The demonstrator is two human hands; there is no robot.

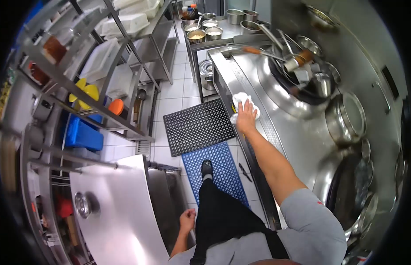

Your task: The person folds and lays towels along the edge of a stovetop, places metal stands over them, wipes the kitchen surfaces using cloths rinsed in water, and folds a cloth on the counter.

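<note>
My right hand point(246, 118) reaches forward to the front edge of the steel cooking range point(298, 140). Its fingers press down on a crumpled white cloth point(243, 98), which bunches out ahead of and beside them. A small yellow and black thing shows at the cloth's left edge, too covered to name. My left hand point(187, 219) hangs low at my side, beside the steel worktable, with its fingers loosely curled and nothing visible in them.
Woks and a steel pot point(346, 118) stand on the range, with ladles and containers by the far burner. Pots of food point(196, 36) sit on the counter ahead. Black point(199, 126) and blue point(216, 174) mats cover the floor. A steel worktable point(121, 212) and shelving point(139, 101) line the left.
</note>
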